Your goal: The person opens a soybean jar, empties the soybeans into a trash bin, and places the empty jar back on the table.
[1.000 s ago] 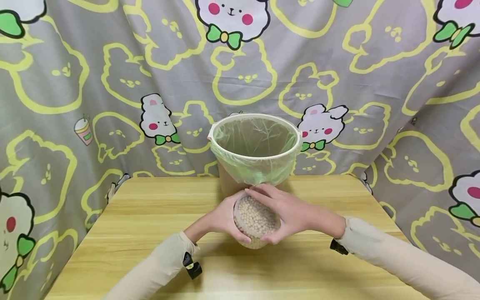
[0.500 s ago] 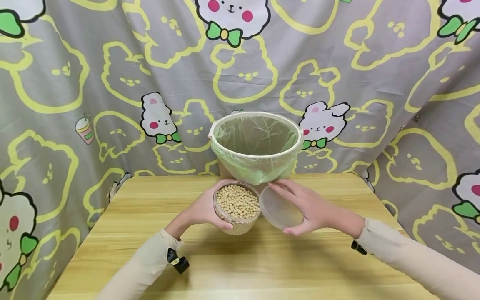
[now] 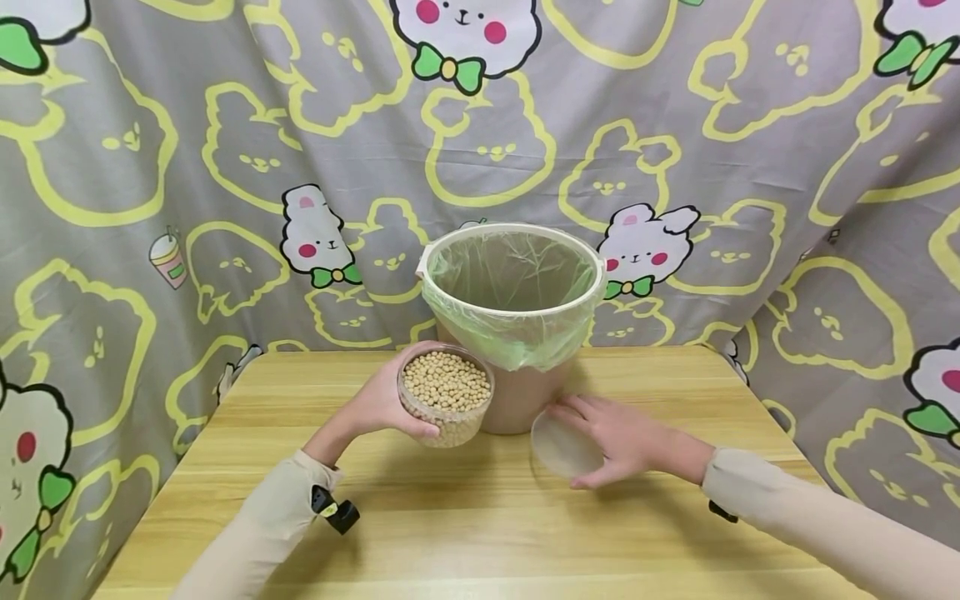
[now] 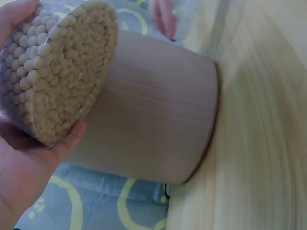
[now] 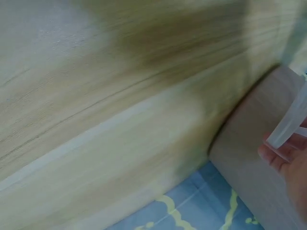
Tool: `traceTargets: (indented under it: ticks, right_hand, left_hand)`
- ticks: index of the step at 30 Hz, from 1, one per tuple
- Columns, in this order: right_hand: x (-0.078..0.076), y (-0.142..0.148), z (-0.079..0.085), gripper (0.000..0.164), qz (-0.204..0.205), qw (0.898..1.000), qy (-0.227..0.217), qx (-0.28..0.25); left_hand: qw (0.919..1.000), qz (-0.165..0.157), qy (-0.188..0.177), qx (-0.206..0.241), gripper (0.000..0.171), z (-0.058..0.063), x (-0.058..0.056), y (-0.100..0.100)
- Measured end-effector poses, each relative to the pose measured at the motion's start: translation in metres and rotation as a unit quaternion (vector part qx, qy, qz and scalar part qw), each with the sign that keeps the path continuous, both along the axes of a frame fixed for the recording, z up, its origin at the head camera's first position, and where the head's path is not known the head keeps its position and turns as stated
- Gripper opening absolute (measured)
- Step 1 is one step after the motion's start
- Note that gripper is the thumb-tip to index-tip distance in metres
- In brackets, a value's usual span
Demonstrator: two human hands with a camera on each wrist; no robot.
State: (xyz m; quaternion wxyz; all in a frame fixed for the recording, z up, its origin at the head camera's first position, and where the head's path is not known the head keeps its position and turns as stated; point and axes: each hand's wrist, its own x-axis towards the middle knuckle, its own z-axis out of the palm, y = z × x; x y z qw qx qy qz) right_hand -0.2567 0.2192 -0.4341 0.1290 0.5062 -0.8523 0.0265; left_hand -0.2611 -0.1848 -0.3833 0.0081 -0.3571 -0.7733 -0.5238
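My left hand (image 3: pixel 386 400) grips a clear round plastic tub (image 3: pixel 447 425) by its side. Pale yellow soybeans (image 3: pixel 446 381) fill it nearly to the rim, and it tilts slightly in front of the bin. In the left wrist view the beans (image 4: pixel 81 72) show through the tub's bottom, with fingers curled around it. My right hand (image 3: pixel 618 437) pinches a translucent round lid (image 3: pixel 566 446) by its edge, low over the table and right of the bin. The lid's rim (image 5: pixel 290 122) shows between the fingers in the right wrist view.
A beige bin (image 3: pixel 517 400) lined with a green plastic bag (image 3: pixel 510 333) stands at the back of the wooden table (image 3: pixel 450 525). Behind hangs a grey patterned curtain (image 3: pixel 375 150).
The lid has come off the tub. My left hand has carried the tub left and a little back; my right hand has moved the lid right and down towards the table.
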Motion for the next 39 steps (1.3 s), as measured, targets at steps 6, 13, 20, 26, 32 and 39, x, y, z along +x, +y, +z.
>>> traceTargets:
  ticks: [6, 13, 20, 26, 32, 39]
  right_hand:
    - [-0.009, 0.0, -0.017, 0.103, -0.011, 0.999, -0.014, 0.033]
    - [-0.013, 0.002, -0.023, 0.103, -0.03, 0.998, -0.03, 0.054]
    - [-0.011, 0.003, -0.028, 0.107, -0.057, 0.993, -0.069, 0.077]
    - [-0.011, 0.003, -0.025, 0.116, -0.077, 0.984, -0.139, 0.077]
    - [-0.011, 0.002, -0.02, 0.12, -0.078, 0.982, -0.147, 0.088]
    - [-0.019, 0.0, 0.003, 0.093, -0.042, 0.994, -0.104, 0.012]
  left_hand:
    - [0.9999, 0.015, -0.005, -0.005, 0.108, 0.004, -0.002, -0.008]
    - [0.9995, 0.029, 0.004, -0.012, 0.109, 0.005, -0.004, -0.015]
    - [0.9994, 0.033, 0.002, -0.011, 0.109, 0.003, -0.005, -0.017]
    - [0.9996, 0.027, -0.006, -0.002, 0.108, 0.005, -0.006, -0.017]
    - [0.9995, 0.033, -0.002, -0.005, 0.107, 0.006, -0.005, -0.016]
    - [0.9993, 0.036, -0.006, -0.001, 0.107, 0.002, -0.002, -0.017]
